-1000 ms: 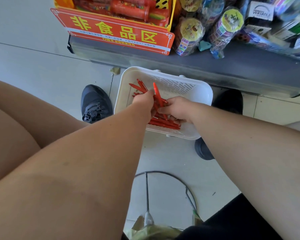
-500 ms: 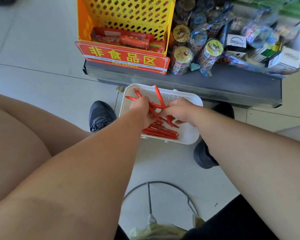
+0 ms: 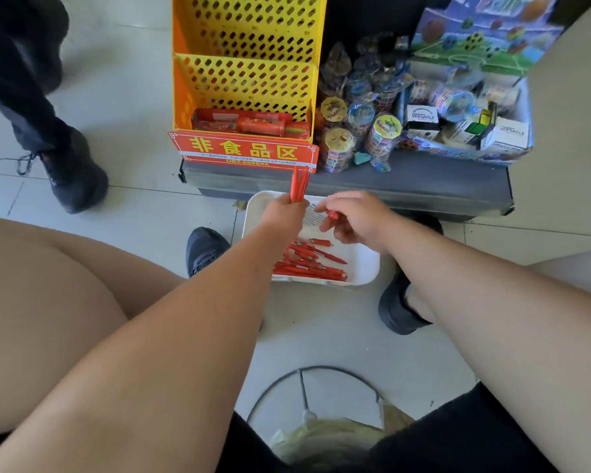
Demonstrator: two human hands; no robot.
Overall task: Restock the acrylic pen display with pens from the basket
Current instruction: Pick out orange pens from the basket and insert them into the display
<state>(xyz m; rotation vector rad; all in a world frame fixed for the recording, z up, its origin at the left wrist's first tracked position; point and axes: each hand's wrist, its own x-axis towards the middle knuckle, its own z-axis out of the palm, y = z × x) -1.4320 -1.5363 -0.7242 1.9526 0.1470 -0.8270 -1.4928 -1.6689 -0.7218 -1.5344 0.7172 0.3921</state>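
Observation:
A white plastic basket lies on the floor between my feet, with several red pens loose in its near half. My left hand grips a small bunch of red pens upright above the basket's far left corner. My right hand hovers over the basket's far right part and pinches a single red pen by its end. No acrylic pen display is in view.
A dark low shelf runs just behind the basket, holding a yellow perforated rack with a red sign, wrapped toy cylinders and boxed toys. Another person's legs and dark shoe stand at left. A wire hoop lies near me.
The view has tilted up, showing more of the shelf. My left hand has lifted its bunch of pens clear of the basket; my right hand has come up out of the pile holding one pen.

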